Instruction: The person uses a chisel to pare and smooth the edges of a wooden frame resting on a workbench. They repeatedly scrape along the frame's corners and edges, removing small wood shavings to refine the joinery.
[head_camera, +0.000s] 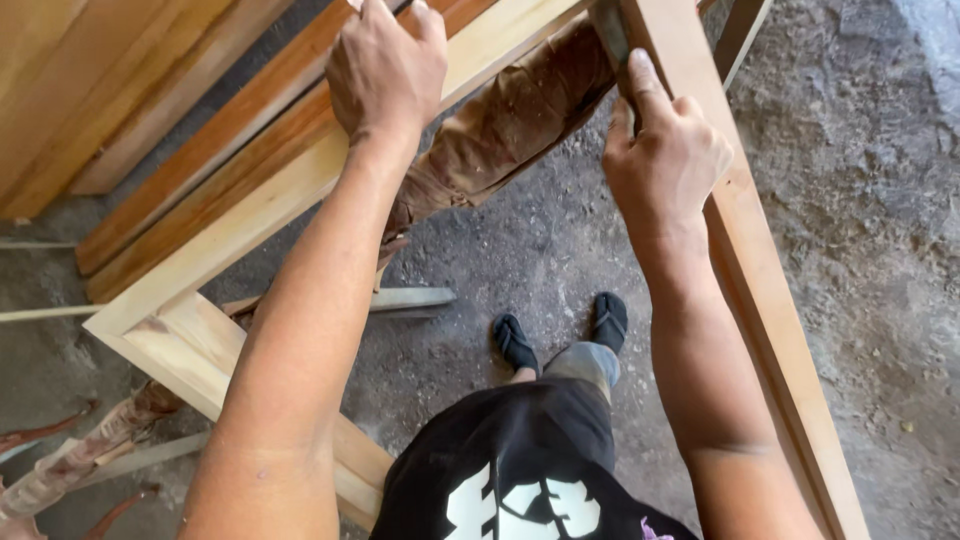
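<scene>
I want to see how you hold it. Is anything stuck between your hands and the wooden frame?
Nothing visible. The left hand lies directly on the wooden frame, and the right hand presses a dark tool against its right rail.

There is one view only, from a camera on the person's head, aimed steeply down past the chest. It sits close over both forearms, the left hand (385, 70) and right hand (665, 150) on the wooden frame (250, 215), with the floor (860, 200) beneath.
</scene>
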